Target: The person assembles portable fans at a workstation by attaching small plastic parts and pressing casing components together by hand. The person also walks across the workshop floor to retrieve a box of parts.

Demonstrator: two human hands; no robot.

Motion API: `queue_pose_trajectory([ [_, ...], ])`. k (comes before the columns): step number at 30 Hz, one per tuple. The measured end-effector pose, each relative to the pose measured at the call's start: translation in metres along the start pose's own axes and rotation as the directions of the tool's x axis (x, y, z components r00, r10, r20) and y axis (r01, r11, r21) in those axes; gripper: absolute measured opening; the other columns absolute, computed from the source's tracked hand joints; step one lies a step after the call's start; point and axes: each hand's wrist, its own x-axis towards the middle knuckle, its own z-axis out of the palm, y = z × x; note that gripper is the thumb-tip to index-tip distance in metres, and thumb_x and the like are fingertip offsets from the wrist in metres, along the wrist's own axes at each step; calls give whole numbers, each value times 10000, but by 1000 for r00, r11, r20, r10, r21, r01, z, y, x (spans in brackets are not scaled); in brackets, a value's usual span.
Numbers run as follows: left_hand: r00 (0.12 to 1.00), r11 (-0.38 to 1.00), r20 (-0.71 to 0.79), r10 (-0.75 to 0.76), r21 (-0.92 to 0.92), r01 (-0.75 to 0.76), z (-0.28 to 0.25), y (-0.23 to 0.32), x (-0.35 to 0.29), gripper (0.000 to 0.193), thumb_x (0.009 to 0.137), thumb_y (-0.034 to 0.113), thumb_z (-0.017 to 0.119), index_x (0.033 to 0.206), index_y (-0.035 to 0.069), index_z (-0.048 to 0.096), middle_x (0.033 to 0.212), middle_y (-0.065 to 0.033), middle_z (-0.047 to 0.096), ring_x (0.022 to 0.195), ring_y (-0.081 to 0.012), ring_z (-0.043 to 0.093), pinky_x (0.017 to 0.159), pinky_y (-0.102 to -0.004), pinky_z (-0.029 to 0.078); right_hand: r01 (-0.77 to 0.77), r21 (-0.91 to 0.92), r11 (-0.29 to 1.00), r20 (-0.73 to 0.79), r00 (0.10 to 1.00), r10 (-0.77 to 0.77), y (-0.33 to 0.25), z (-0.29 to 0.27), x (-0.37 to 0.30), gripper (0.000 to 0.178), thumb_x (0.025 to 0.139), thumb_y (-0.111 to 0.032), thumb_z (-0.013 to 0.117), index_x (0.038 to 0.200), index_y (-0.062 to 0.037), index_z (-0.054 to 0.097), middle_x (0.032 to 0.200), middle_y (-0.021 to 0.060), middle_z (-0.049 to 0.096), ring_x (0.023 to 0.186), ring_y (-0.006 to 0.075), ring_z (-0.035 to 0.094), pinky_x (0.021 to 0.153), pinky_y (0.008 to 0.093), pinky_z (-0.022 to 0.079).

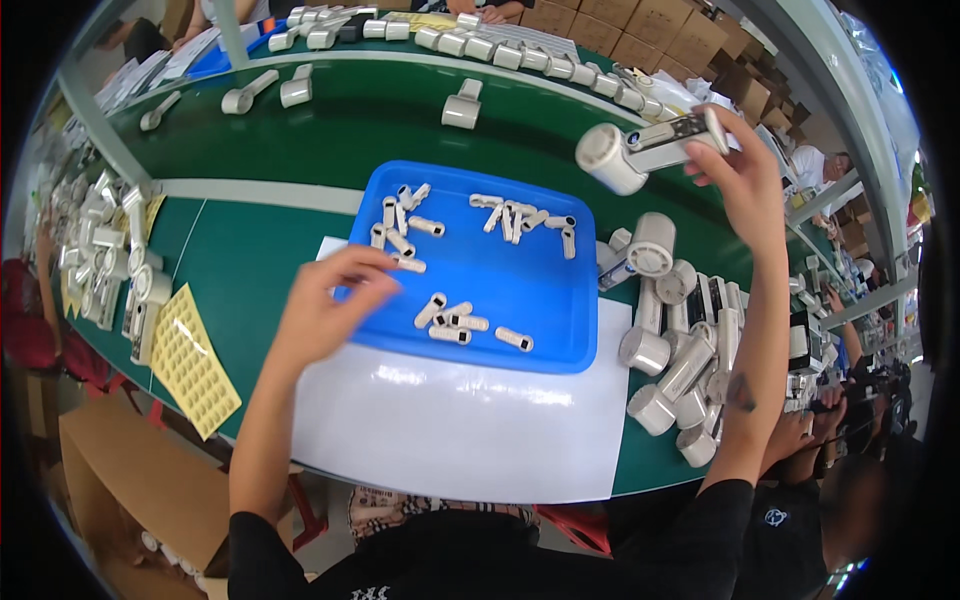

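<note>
The person's right hand (735, 165) has its fingers clamped on the handle of a white plastic device with a cylindrical head (648, 158), raised beyond the far right corner of the blue rectangular plastic tray (480, 275). The left hand (335, 300) reaches over the tray's left edge; blur leaves it unclear whether its fingers pinch anything. Right of the tray, a heap of similar white devices (690, 370) crowds the space beside the right forearm. Left of the tray lie a yellow sheet with rows of rounded shapes (195, 360) and another device pile (110, 260). A glossy white sheet (450, 420) shows along the tray's near side. Inside the tray, small white oblong pieces (513, 339) form three loose groups: far left, far right and near.
</note>
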Motion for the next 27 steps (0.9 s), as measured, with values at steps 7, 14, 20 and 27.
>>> queue_pose_trajectory([
  [7, 858, 972, -463, -222, -32, 235, -35, -93, 7, 134, 932, 149, 611, 944, 15, 612, 665, 2, 596, 598, -53, 543, 535, -193, 382, -286, -244, 927, 123, 939, 322, 187, -22, 93, 484, 868, -206, 702, 1301, -53, 548, 881, 61, 639, 647, 106, 594, 567, 267, 532],
  [14, 836, 957, -499, -230, 41, 288, -41, -99, 6, 138, 922, 149, 624, 924, 11, 618, 647, -8, 597, 573, -51, 539, 504, -194, 378, -293, -167, 941, 129, 940, 315, 294, -11, 150, 550, 868, -152, 669, 1384, -148, 478, 928, 83, 630, 639, 123, 562, 597, 284, 520],
  [20, 834, 949, -524, -176, 135, 285, -42, -97, -5, 172, 907, 190, 653, 913, 19, 639, 646, -39, 627, 572, -81, 565, 509, -240, 438, -303, -289, 908, 128, 928, 350, 305, -2, 134, 622, 896, -196, 600, 1468, -161, 357, 1332, 169, 523, 977, 240, 600, 818, 370, 503],
  [27, 836, 903, -548, -41, 338, 266, -38, -98, -2, 248, 850, 277, 699, 799, 37, 662, 624, -85, 627, 545, -205, 608, 499, -325, 457, -7, -534, 846, 379, 892, 247, 194, -11, 37, 312, 783, -151, 694, 1051, 5, 658, 932, 182, 672, 874, 339, 649, 794, 397, 514],
])
